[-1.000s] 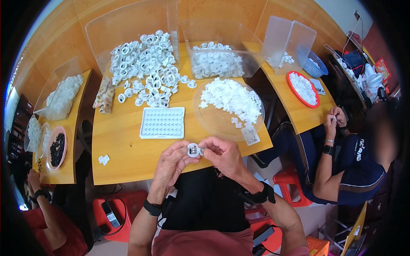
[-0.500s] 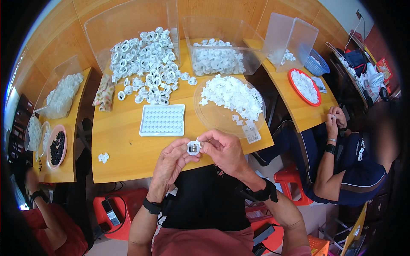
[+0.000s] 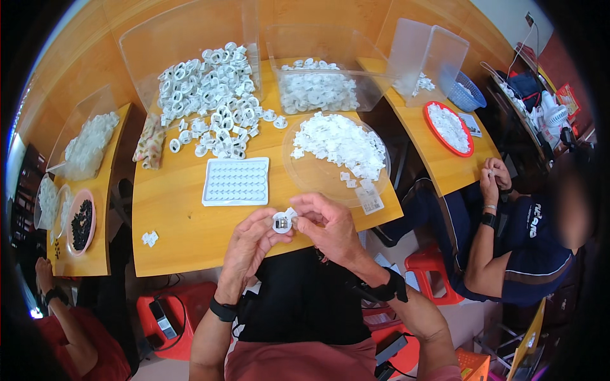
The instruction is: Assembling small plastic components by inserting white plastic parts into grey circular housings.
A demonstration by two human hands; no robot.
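Observation:
Close to the table's front edge, my left hand (image 3: 249,240) grips a round white plastic part (image 3: 282,223) by its rim, with dark and metallic pieces showing inside it. My right hand (image 3: 329,227) pinches a small flat white plastic piece (image 3: 291,213) at the upper right of that part, touching or very near it; the fingertips partly hide where they meet. Just beyond the hands lies a white tray (image 3: 236,182) with rows of small moulded hollows. To its right, a clear round dish (image 3: 298,174) carries a heap of similar small white pieces (image 3: 343,143).
Many round white parts (image 3: 216,82) spill from a clear bin at the back left; another clear bin (image 3: 321,89) stands beside it. A patterned cloth (image 3: 149,141) and a few white pieces (image 3: 150,239) lie at left. Co-workers sit at both sides, one near a red tray (image 3: 471,149).
The whole scene has shifted slightly left in the picture. Both hands stay together with the same parts, with a small change in the right fingers' pose.

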